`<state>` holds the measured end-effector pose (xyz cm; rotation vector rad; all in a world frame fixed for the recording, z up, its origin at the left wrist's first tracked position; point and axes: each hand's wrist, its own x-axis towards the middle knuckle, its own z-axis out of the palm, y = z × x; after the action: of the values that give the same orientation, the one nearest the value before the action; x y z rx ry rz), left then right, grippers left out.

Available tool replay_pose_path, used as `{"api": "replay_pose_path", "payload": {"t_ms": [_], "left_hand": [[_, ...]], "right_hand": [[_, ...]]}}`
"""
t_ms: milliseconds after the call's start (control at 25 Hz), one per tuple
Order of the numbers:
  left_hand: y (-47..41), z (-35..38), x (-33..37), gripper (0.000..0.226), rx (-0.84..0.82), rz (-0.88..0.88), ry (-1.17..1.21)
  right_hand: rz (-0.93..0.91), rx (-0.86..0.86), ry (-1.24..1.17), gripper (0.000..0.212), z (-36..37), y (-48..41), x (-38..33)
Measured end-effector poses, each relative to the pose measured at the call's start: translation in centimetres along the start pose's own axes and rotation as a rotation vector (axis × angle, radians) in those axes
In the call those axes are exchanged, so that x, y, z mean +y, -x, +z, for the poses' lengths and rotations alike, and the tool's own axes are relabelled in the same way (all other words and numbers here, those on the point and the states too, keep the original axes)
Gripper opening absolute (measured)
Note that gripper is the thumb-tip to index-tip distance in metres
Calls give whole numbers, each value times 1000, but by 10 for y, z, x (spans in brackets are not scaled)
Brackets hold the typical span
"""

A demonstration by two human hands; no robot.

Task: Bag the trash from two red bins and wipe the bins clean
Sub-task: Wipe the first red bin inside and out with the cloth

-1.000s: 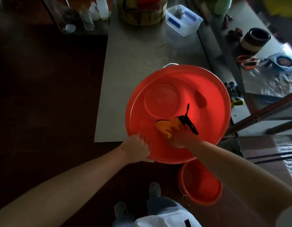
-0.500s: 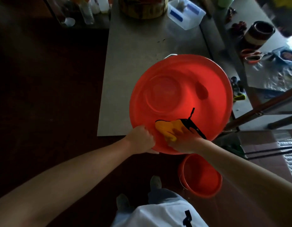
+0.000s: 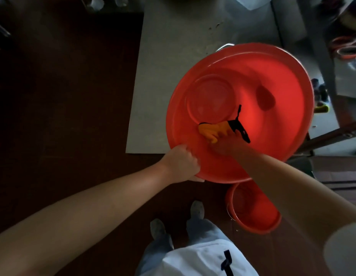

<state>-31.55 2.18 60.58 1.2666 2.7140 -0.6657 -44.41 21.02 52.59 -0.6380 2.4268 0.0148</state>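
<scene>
A large red bin (image 3: 272,80) stands on the grey metal table, its mouth facing me, hanging a little over the near edge. My left hand (image 3: 182,163) grips the bin's near rim. Inside the bin, my right hand (image 3: 228,145) holds an orange cloth with a black trim (image 3: 215,130) and presses it against the near inner wall, just below the round bottom. A second, smaller red bin (image 3: 252,212) stands on the dark floor below, by my right foot.
The grey table (image 3: 173,66) runs away from me, with crumbs near its far part. A second counter (image 3: 348,62) on the right carries red-rimmed items and small clutter. A slanted metal bar (image 3: 332,136) crosses at right. Dark floor lies to the left.
The cloth and my right hand have slid slightly along the bin's inner wall. My left hand keeps its grip on the rim. The camera has tilted downward.
</scene>
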Motion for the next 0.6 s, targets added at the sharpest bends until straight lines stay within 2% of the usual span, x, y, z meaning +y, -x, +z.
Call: {"api": "replay_pose_path", "payload": {"t_ms": [160, 280, 360, 600], "left_hand": [[-3, -4, -5, 72, -14, 20, 66], [-3, -8, -12, 74, -49, 17, 64], [-1, -8, -13, 72, -56, 15, 68], [4, -4, -15, 71, -48, 50, 46]], "right_hand": [[91, 52, 139, 61, 0, 34, -10], [182, -89, 145, 72, -11, 55, -20], [210, -124, 132, 73, -17, 71, -29], [131, -15, 174, 69, -1, 129, -35]]}}
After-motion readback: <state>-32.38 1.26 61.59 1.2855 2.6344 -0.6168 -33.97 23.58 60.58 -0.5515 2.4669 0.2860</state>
